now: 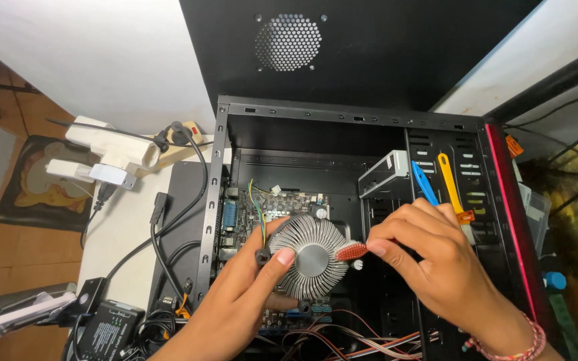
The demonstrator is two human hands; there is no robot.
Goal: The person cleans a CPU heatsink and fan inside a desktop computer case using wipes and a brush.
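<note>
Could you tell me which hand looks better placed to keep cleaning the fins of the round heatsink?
Probably the right hand: it pinches the small red brush with its bristles at the heatsink edge. The left hand is occupied gripping the heatsink from the other side, steadying it above the open computer case.

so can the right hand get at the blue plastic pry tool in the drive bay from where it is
Probably yes. The blue pry tool lies uncovered just above the right hand, with nothing between them. But its fingertips pinch a red-handled tool at the heatsink, so it isn't free.
</note>
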